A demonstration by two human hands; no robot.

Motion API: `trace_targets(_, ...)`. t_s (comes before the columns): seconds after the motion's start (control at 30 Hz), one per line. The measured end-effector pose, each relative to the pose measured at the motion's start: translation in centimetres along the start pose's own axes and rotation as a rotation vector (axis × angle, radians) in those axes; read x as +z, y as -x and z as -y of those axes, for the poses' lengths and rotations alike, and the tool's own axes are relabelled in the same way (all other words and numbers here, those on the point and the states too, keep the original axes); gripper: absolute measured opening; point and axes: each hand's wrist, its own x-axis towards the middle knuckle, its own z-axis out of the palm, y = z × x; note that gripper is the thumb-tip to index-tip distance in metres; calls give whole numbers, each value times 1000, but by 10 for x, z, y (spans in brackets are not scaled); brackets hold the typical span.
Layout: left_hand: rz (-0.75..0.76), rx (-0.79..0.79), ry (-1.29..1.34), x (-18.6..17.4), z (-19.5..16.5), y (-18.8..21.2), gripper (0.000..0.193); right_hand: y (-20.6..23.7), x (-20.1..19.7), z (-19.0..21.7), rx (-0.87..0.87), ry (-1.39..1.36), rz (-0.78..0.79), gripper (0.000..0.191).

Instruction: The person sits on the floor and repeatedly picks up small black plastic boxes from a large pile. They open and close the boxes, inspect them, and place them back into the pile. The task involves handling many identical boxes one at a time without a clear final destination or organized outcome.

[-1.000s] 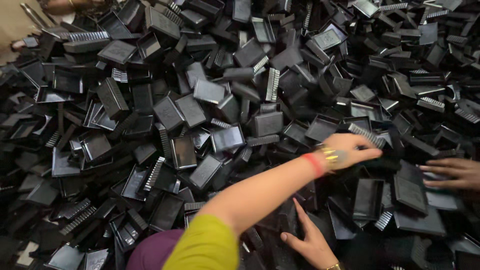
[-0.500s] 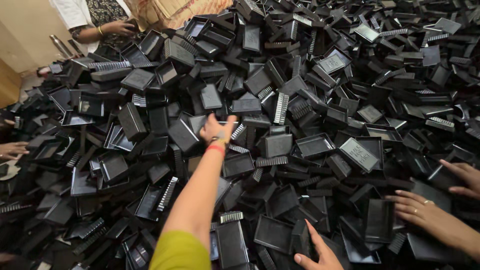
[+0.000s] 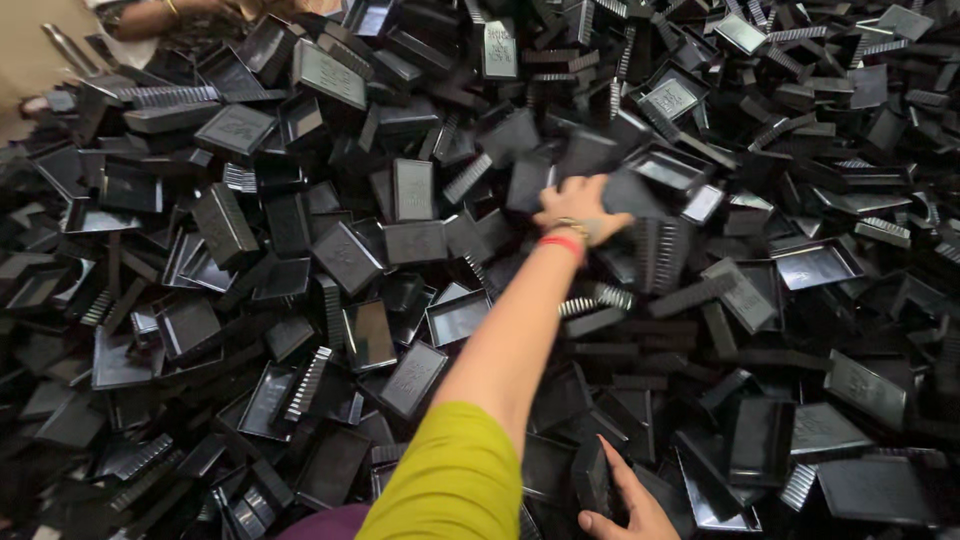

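The whole view is filled by a heap of black moulded plastic trays and ribbed comb-like plastic strips [image 3: 300,300], piled loosely at every angle with rims overlapping; no bare floor is seen between them, and open room is left only as shallow gaps between tilted pieces. A beige wall strip [image 3: 40,60] is seen at the upper left edge, where another person's arm [image 3: 170,15] is partly cut off by the frame. An arm in a yellow-green short sleeve [image 3: 450,480] is stretched from the bottom edge up to the centre of the heap. The left hand [image 3: 580,205], with a red bangle [image 3: 562,243] and a gold-coloured band at the wrist, is laid knuckles-up over a black rectangular plastic tray [image 3: 665,172] just right of centre; the fingers are curled over its near rim, though whether it is truly clamped cannot be told. The right hand [image 3: 632,505] is seen at the bottom edge, thumb and fingers spread, resting against a small upright black plastic piece [image 3: 592,475], touching without closing on it.
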Motion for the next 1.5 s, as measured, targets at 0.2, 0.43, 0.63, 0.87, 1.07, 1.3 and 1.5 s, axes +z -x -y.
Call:
trace_targets(0.2,167,203,65,73,-99,11,89,4,1,18,-20,-83,11,104)
trace_targets(0.43,115,548,140,114,-133,74,68,12,6,64,38,-25,-12,101)
trace_targets(0.63,-16,736,649,34,-36,216,48,8,10,71,40,-74,-39,100)
trace_targets(0.87,-249,68,534,-83,130,371,45,0,1,42,79,73,-123,97)
trace_targets(1.07,-740,-468,374,-102,269,394,56,-6,-3,33,10,12,-120,97)
trace_targets(1.3,-626,-1064,332,-134,286,291,87,6,4,46,-29,127,-220,98)
trace_targets(1.5,-159,-871,186,-132,208,252,90,6,11,55,-110,127,-220,97)
